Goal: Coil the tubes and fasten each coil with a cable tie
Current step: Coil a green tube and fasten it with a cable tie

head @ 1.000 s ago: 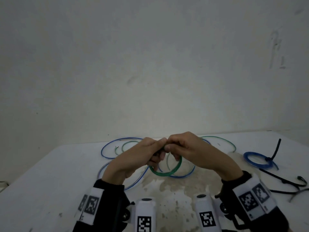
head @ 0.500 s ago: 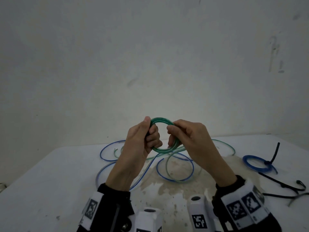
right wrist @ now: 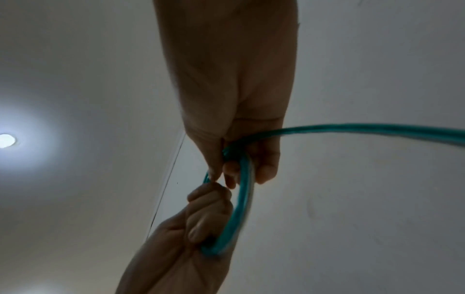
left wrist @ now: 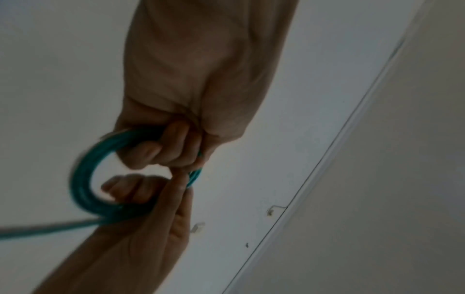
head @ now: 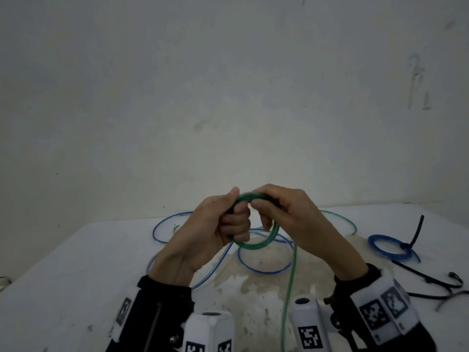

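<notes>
CHANGE: green tube coil (head: 256,243) now lifted off the worktop (head: 63,270), a loose tail hanging | FINGERS: left hand (head: 215,232) and right hand (head: 291,222) both clenched around the coil | MEANING: winding continues; cable tie not yet on

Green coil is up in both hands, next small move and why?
Probably wrap one more loop: the left hand and right hand both grip the green coil, but a long loose tail hangs off it, so tying seems premature.
</notes>
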`<state>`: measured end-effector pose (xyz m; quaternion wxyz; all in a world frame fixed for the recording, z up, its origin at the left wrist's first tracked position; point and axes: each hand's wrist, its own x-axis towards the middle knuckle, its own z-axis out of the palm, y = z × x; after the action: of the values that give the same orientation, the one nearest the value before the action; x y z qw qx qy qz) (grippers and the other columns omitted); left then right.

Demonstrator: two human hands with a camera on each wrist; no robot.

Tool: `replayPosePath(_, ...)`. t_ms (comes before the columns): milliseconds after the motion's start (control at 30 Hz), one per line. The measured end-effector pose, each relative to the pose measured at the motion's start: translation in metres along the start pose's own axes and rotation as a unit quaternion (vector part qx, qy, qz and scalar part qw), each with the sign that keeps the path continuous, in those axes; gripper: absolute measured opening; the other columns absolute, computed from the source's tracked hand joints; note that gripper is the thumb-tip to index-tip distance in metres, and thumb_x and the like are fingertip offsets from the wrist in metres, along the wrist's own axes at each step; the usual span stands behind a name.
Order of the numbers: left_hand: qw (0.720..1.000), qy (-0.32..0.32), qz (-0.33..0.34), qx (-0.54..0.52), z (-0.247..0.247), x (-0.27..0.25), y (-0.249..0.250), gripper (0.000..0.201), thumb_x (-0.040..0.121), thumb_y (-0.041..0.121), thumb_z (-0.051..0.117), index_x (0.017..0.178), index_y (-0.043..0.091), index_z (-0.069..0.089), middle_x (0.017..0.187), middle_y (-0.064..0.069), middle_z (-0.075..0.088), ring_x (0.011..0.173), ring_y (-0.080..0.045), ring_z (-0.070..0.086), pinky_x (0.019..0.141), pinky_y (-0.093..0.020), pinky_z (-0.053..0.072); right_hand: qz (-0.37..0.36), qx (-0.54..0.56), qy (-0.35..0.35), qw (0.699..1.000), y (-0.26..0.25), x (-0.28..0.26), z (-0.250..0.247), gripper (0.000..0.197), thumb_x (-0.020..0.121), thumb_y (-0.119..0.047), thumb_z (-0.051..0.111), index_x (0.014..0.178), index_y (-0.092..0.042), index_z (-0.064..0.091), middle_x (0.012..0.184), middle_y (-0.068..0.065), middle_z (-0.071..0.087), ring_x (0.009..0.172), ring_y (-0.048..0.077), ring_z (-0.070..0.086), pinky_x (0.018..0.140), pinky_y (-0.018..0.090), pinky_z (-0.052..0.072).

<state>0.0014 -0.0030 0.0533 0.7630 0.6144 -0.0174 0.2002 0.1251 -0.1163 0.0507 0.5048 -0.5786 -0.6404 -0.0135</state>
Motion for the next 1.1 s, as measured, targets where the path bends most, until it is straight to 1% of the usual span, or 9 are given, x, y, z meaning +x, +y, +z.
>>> replayPosePath(67, 0.997, 0.017, 0.039, -0.063, 0.001, 0.003, 0.0, 0.037, 0.087, 0.035, 0.041, 0.055, 0.017, 0.042, 0.05, 0.008, 0.022, 0.041, -0.006, 0.021, 0.043, -0.019, 0.029, 0.024, 0.08, 0.031, 0.996, 0.001, 0.002, 0.001, 0.017, 0.092, -0.008, 0.05, 0.088, 0.004, 0.061, 0.058, 0.004, 0.058, 0.055, 0.013, 0.055, 0.059, 0.022, 0.047)
replayPosePath(233, 0.977, 0.051, 0.133, -0.159, 0.003, 0.008, -0.002, 0.037, 0.091, 0.034, 0.035, 0.06, 0.015, 0.04, 0.049, 0.007, 0.026, 0.039, -0.005, 0.025, 0.043, -0.018, 0.033, 0.104, 0.266, 0.047, 0.957, -0.001, 0.002, 0.013, 0.019, 0.094, -0.01, 0.045, 0.089, -0.004, 0.062, 0.067, 0.005, 0.063, 0.065, 0.012, 0.062, 0.067, 0.022, 0.053)
replayPosePath(367, 0.964, 0.087, 0.199, -0.157, -0.004, 0.011, -0.006, 0.039, 0.098, 0.032, 0.027, 0.065, 0.015, 0.038, 0.051, 0.007, 0.029, 0.043, -0.006, 0.029, 0.048, -0.019, 0.038, 0.114, 0.356, 0.071, 0.925, 0.004, 0.005, 0.027, 0.023, 0.096, -0.01, 0.04, 0.088, -0.004, 0.061, 0.072, 0.003, 0.065, 0.072, 0.014, 0.063, 0.071, 0.027, 0.055)
replayPosePath(633, 0.971, 0.076, 0.206, -0.093, 0.0, 0.011, -0.015, 0.03, 0.091, 0.031, 0.034, 0.072, 0.01, 0.043, 0.054, 0.005, 0.038, 0.05, -0.01, 0.038, 0.061, -0.024, 0.047, 0.06, 0.29, 0.117, 0.948, 0.009, 0.006, 0.026, 0.023, 0.098, -0.01, 0.038, 0.086, -0.012, 0.057, 0.066, -0.005, 0.054, 0.065, 0.008, 0.049, 0.06, 0.019, 0.042)
replayPosePath(733, 0.974, 0.041, 0.188, -0.116, 0.003, 0.009, -0.016, 0.035, 0.093, 0.027, 0.033, 0.069, 0.01, 0.05, 0.055, 0.001, 0.041, 0.052, -0.013, 0.041, 0.066, -0.027, 0.05, 0.045, 0.196, 0.141, 0.969, 0.009, 0.008, 0.022, 0.023, 0.098, -0.008, 0.037, 0.081, -0.012, 0.053, 0.062, -0.006, 0.049, 0.058, 0.005, 0.043, 0.055, 0.015, 0.037)
replayPosePath(833, 0.985, 0.006, 0.136, -0.106, 0.006, 0.004, -0.012, 0.039, 0.091, 0.031, 0.034, 0.068, 0.008, 0.055, 0.054, -0.002, 0.043, 0.052, -0.017, 0.044, 0.073, -0.033, 0.051, 0.015, 0.083, 0.134, 0.987, 0.008, 0.007, 0.01, 0.02, 0.094, -0.017, 0.037, 0.08, -0.011, 0.051, 0.063, -0.003, 0.044, 0.056, 0.003, 0.04, 0.055, 0.013, 0.034)
replayPosePath(933, 0.991, 0.029, 0.113, -0.065, 0.007, 0.005, -0.007, 0.045, 0.087, 0.045, 0.037, 0.065, 0.009, 0.052, 0.05, 0.002, 0.03, 0.044, -0.014, 0.033, 0.064, -0.028, 0.049, 0.015, 0.008, 0.09, 0.996, 0.005, 0.005, 0.004, 0.021, 0.096, -0.016, 0.037, 0.079, -0.015, 0.05, 0.063, -0.005, 0.044, 0.056, 0.004, 0.039, 0.055, 0.013, 0.033)
replayPosePath(1033, 0.991, 0.053, 0.122, -0.024, 0.004, 0.005, -0.004, 0.039, 0.087, 0.04, 0.042, 0.056, 0.016, 0.045, 0.049, 0.006, 0.022, 0.042, -0.01, 0.022, 0.049, -0.023, 0.039, 0.066, 0.079, 0.033, 0.994, -0.001, 0.003, 0.001, 0.025, 0.098, -0.009, 0.038, 0.079, -0.014, 0.053, 0.062, -0.004, 0.047, 0.061, 0.013, 0.037, 0.056, 0.017, 0.032)
replayPosePath(1100, 0.991, 0.061, 0.118, -0.006, 0.002, 0.003, -0.002, 0.038, 0.087, 0.039, 0.042, 0.056, 0.017, 0.038, 0.049, 0.006, 0.019, 0.042, -0.01, 0.018, 0.045, -0.022, 0.031, 0.09, 0.132, 0.013, 0.987, -0.004, 0.001, 0.0, 0.027, 0.098, -0.012, 0.036, 0.079, -0.012, 0.055, 0.064, -0.004, 0.05, 0.061, 0.011, 0.039, 0.057, 0.018, 0.033)
